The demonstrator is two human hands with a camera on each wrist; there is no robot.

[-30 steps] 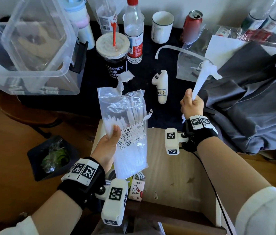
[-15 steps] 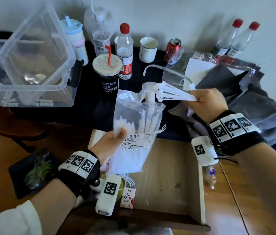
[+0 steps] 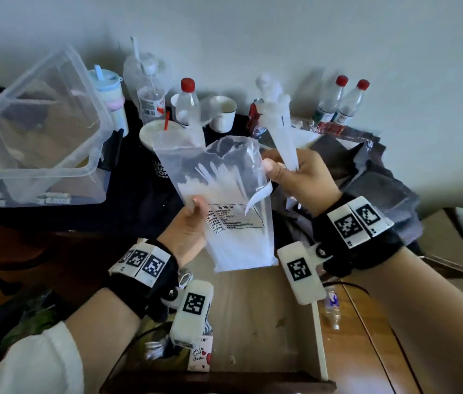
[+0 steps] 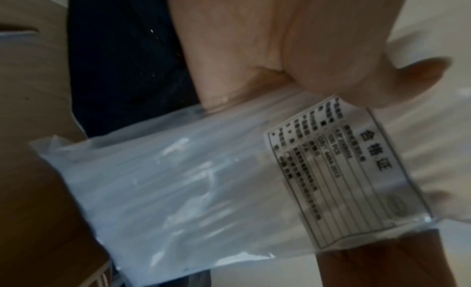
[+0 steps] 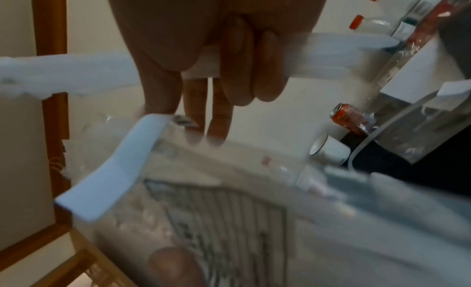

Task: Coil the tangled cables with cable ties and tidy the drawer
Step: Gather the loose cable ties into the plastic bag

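A clear plastic bag of white cable ties hangs above the open wooden drawer. My left hand pinches its left side beside the printed label. My right hand grips a bundle of white cable ties, heads up, tips in the fist. In the right wrist view two curled fingers clamp the bundle while the others reach to the bag's open mouth. Tangled cable shows in the drawer's front left corner, mostly hidden by my left wrist.
A clear storage bin stands at the back left. Bottles, a lidded coffee cup, a white mug and a red can crowd the dark cloth. Grey fabric lies at the right. A small card lies in the drawer.
My right hand swung the tie bundle from pointing left to upright and moved in against the bag's right edge. The left hand kept its hold on the bag, which rose slightly.
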